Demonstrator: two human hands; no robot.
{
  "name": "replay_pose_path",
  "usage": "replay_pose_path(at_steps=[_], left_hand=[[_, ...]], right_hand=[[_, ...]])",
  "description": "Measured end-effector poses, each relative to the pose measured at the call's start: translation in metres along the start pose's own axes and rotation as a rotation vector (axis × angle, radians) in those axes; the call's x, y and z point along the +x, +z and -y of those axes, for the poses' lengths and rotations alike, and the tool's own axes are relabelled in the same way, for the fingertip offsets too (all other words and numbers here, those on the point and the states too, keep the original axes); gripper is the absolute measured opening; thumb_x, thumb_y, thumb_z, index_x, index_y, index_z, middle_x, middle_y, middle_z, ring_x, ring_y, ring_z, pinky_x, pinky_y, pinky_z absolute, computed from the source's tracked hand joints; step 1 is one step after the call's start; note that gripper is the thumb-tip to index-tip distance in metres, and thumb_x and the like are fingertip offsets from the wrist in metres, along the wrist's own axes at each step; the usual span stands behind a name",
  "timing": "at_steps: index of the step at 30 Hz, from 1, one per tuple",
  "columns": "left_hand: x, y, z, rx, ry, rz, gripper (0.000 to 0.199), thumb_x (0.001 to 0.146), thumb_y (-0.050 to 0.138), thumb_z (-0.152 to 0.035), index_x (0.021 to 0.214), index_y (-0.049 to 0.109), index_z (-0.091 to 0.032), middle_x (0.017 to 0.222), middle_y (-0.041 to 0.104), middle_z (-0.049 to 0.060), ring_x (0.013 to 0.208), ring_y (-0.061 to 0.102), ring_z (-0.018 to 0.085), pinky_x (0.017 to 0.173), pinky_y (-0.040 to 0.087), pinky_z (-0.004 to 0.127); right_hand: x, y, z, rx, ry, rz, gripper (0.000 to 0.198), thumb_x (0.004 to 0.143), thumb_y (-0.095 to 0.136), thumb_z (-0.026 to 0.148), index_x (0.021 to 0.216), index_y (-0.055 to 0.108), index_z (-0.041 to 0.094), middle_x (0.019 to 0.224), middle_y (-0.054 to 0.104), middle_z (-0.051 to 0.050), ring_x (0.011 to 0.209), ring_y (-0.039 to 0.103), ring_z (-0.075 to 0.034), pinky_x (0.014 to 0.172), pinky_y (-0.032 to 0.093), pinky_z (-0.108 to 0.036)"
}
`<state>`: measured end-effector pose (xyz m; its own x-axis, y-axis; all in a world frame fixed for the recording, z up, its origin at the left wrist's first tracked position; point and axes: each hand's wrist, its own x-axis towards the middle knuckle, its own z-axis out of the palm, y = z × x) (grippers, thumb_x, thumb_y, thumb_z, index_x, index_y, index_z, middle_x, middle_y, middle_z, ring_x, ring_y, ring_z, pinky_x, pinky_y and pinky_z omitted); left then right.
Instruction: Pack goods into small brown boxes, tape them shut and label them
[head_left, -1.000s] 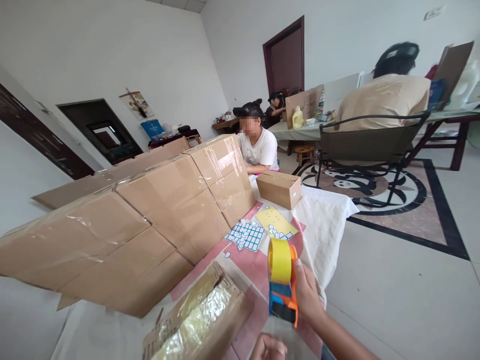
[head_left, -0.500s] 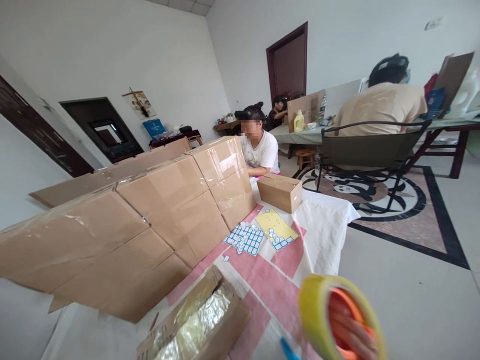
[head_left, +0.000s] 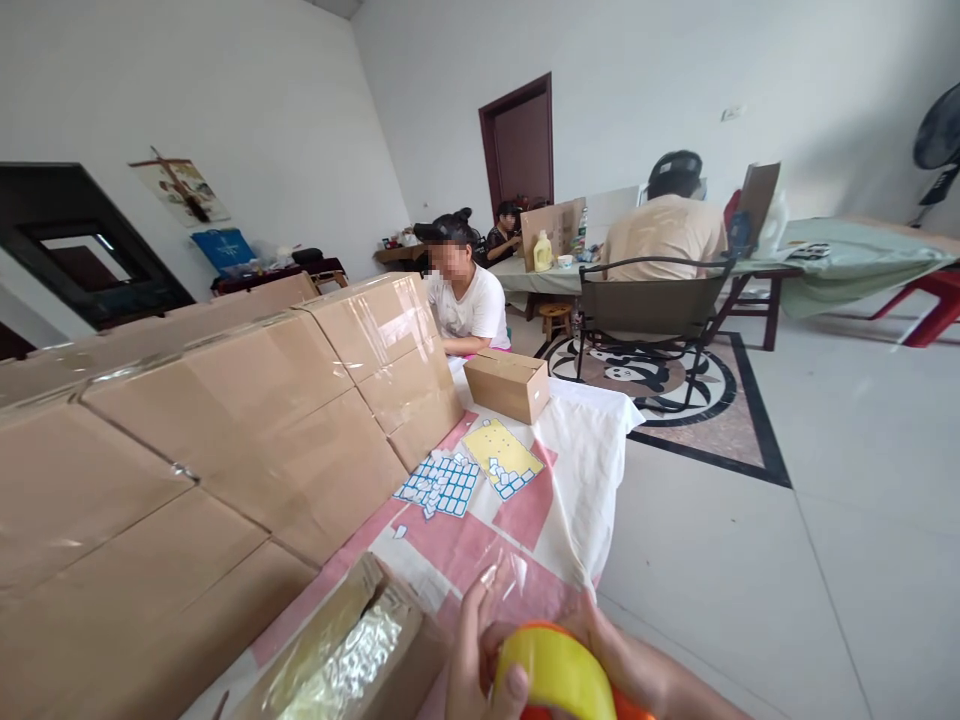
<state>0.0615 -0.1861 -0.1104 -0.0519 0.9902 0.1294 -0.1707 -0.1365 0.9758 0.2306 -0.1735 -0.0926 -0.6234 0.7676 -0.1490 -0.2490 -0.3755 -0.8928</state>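
At the bottom of the head view, both my hands are at a roll of yellow packing tape point(head_left: 555, 665) with orange showing at its core. My left hand point(head_left: 476, 655) grips the roll's left side, thumb on the yellow face and index finger raised. On the right side, my right hand point(head_left: 622, 650) holds the roll, its fingers partly hidden behind it. A clear strip of tape point(head_left: 517, 580) glints between the two hands. Just left of them lies an open cardboard box point(head_left: 416, 640) with shiny clear wrap point(head_left: 349, 660) on top.
Stacked cardboard boxes point(head_left: 247, 430) form a wall at left. Blue-grid sheet point(head_left: 450, 485), yellow sheet point(head_left: 499, 450) and a small closed box point(head_left: 510, 385) rest on the cloth-covered table point(head_left: 577, 430). A person in white point(head_left: 472, 305) sits across; others work at a farther table.
The view has swung right. The tape roll has come left and turned, and my left hand has come into view beside it. A clear strip now shows between my hands.
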Motion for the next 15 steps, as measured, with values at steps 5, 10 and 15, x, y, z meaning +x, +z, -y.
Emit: replay_pose_path(at_steps=[5,10,15], left_hand=[[-0.005,-0.009,0.013,0.059,-0.074,-0.119,0.09,0.072,0.07,-0.08,0.14,0.058,-0.022,0.14,0.064,0.021,0.081,0.071,0.024,0.06,0.054,0.029],[-0.001,-0.007,0.011,0.062,-0.079,-0.239,0.084,0.067,0.077,-0.076,0.127,0.064,-0.019,0.129,0.071,0.019,0.11,0.07,0.031,0.077,0.059,0.03],[0.003,-0.004,0.003,0.085,-0.089,-0.26,0.073,0.069,0.077,-0.073,0.119,0.07,-0.021,0.121,0.075,0.017,0.096,0.074,0.029,0.072,0.062,0.032]], right_hand=[[0.001,-0.005,-0.005,0.135,0.039,0.177,0.096,0.033,0.097,0.066,0.108,0.072,0.013,0.085,0.071,-0.003,0.078,0.067,-0.016,0.076,0.053,-0.023],[0.0,0.0,-0.003,0.126,0.037,0.148,0.081,0.047,0.097,0.052,0.113,0.072,0.011,0.1,0.074,-0.008,0.101,0.071,-0.024,0.096,0.053,-0.031],[-0.008,-0.004,0.01,-0.008,0.054,0.094,0.064,0.054,0.091,0.041,0.109,0.072,0.014,0.095,0.074,-0.005,0.096,0.072,-0.025,0.089,0.058,-0.033]])
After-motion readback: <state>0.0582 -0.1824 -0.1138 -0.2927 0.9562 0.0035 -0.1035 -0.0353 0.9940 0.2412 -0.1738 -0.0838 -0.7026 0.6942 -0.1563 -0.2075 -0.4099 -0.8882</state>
